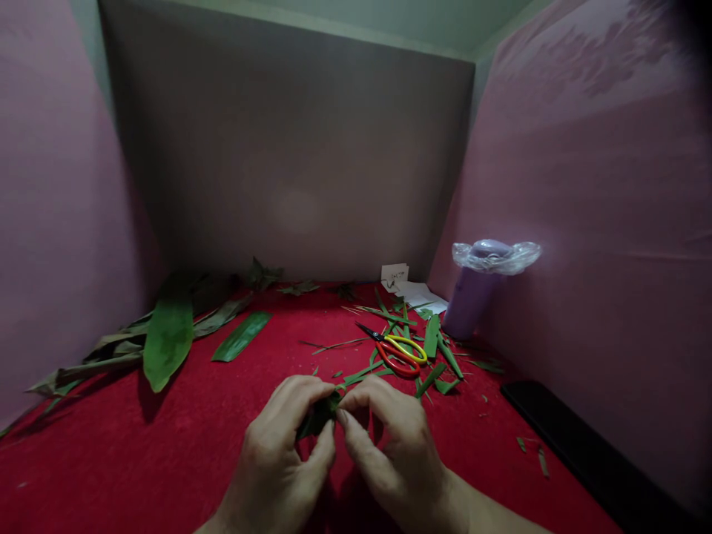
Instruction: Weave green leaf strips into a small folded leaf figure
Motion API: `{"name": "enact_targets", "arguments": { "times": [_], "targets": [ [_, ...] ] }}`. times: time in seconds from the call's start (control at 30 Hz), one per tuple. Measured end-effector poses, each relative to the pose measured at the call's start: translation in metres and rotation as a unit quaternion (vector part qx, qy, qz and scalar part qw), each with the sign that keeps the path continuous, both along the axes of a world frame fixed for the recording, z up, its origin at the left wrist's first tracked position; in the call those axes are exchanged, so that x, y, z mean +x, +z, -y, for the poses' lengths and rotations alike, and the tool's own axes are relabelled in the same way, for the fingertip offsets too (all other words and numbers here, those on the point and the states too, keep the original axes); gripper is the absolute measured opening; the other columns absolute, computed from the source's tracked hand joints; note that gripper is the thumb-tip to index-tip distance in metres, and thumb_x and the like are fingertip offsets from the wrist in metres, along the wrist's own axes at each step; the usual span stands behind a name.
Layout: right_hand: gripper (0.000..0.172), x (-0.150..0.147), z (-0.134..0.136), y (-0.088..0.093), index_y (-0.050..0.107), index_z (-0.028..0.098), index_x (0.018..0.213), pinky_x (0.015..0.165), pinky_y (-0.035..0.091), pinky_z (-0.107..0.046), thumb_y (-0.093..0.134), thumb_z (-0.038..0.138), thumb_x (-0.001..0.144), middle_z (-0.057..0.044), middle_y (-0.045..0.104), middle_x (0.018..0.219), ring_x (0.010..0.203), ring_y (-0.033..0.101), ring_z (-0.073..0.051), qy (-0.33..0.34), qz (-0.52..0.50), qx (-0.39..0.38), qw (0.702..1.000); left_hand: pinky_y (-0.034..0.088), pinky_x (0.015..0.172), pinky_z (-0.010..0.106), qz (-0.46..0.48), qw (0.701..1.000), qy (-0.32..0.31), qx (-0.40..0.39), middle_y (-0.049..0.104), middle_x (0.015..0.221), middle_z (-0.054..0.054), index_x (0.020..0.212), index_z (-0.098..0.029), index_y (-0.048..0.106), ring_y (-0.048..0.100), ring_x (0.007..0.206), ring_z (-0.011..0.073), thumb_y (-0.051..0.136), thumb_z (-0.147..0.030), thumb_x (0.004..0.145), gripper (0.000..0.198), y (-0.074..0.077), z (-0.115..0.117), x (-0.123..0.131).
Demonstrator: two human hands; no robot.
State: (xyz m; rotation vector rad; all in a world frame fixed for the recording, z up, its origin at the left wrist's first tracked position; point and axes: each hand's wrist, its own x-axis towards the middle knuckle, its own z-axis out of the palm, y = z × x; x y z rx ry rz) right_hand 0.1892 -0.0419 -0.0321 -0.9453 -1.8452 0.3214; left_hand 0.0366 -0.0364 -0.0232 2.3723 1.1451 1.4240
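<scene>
At the front centre, my left hand (283,452) is closed round a small dark green leaf piece (316,417), between its thumb and fingers. My right hand (392,437) touches the right end of this piece, its thumb and index finger pinched together there. The fingertips of both hands nearly meet, and they hide part of the piece. Just beyond my hands lie scissors (394,350) with one red and one yellow handle loop, their dark blades pointing to the back left. Cut green leaf strips (431,336) are scattered around them.
Long leaves (168,334) are piled at the left, beside a cut leaf piece (242,337). A purple bin (470,300) with a plastic liner stands at the right, near white papers (417,294). A black object (578,445) lies along the right wall. Walls enclose the red cloth (183,460).
</scene>
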Motion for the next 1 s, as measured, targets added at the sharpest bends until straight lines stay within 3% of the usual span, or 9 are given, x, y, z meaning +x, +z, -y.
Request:
{"name": "enact_targets", "arguments": {
  "times": [0.53,0.67,0.83,1.0],
  "targets": [
    [0.012,-0.0041,-0.0029,0.0016,0.058,0.016,0.073,0.055,0.038,-0.023,0.055,0.023,0.083,0.0,0.057,0.066,0.059,0.048,-0.011,0.009,-0.117,-0.172,0.978,0.052,0.07,0.026,0.012,1.0,-0.012,-0.016,0.059,0.089,0.003,0.097,-0.021,0.052,0.06,0.083,0.0158,0.051,0.001,0.071,0.034,-0.002,-0.002,-0.0003],
    [0.014,-0.0036,-0.0043,0.0009,0.057,0.016,0.073,0.057,0.04,-0.023,0.056,0.027,0.082,0.001,0.056,0.067,0.061,0.05,-0.012,0.044,-0.169,-0.218,0.96,0.052,0.068,0.025,0.017,1.0,-0.005,-0.005,0.059,0.086,0.002,0.096,-0.021,0.052,0.061,0.079,0.0152,0.051,0.001,0.07,0.034,-0.0001,-0.0014,0.0003],
    [0.012,-0.0043,-0.0062,-0.0028,0.056,0.016,0.075,0.059,0.041,-0.023,0.057,0.026,0.081,0.001,0.055,0.069,0.064,0.05,-0.011,0.068,-0.214,-0.224,0.948,0.052,0.067,0.025,0.021,1.0,-0.005,-0.001,0.06,0.085,0.002,0.095,-0.022,0.053,0.061,0.078,0.0154,0.051,0.0,0.07,0.033,0.0005,0.0003,0.0003],
    [0.019,-0.0048,-0.0094,0.0015,0.053,0.016,0.069,0.046,0.035,-0.019,0.063,0.031,0.076,0.005,0.048,0.06,0.049,0.041,-0.007,0.107,-0.278,-0.282,0.912,0.052,0.068,0.025,0.028,0.999,-0.011,-0.009,0.06,0.086,0.002,0.095,-0.021,0.053,0.061,0.079,0.0156,0.052,-0.001,0.071,0.032,0.001,0.0005,0.0006]
  ]
}}
